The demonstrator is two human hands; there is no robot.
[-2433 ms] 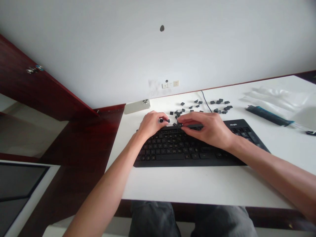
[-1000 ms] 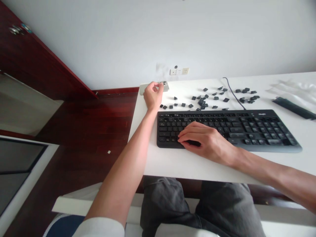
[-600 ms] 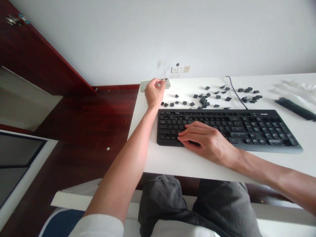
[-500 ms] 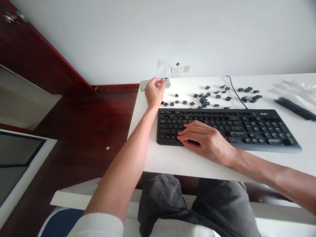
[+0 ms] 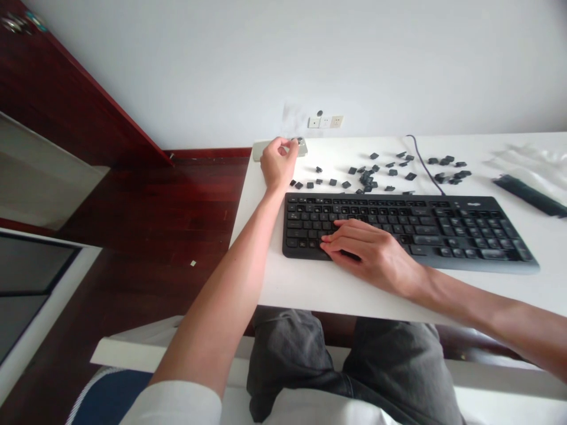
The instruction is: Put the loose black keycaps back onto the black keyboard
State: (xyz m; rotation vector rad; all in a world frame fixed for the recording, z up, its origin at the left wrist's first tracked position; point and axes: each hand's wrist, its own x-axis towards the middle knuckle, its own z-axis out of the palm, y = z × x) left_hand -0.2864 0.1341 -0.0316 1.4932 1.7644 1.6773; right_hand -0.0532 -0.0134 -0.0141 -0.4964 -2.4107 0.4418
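My left hand [image 5: 279, 166] is curled with thumb and forefinger pinched together over a pale phone-like slab [image 5: 260, 151] at the desk's back left corner. A small dark bit shows by the fingertips, but I cannot tell if it is gripped or part of the slab. My right hand [image 5: 370, 251] rests on the lower left of a black keyboard [image 5: 470, 235], fingers bunched together against the keys. Whatever is under those fingertips is hidden. Several keys on the board look bare, without caps. Loose black keycaps [image 5: 367, 177] lie scattered behind it.
The keyboard's cable [image 5: 425, 162] runs back toward the wall. At the right lie a long dark strip [image 5: 529, 195] and clear plastic wrapping [image 5: 531, 162]. Sockets [image 5: 325, 122] are on the wall. The desk [image 5: 283, 289] ends at the left above a dark red floor.
Both hands keep nearly the same pose and place. The whole view has shifted very slightly; the keycaps and keyboard look unmoved.
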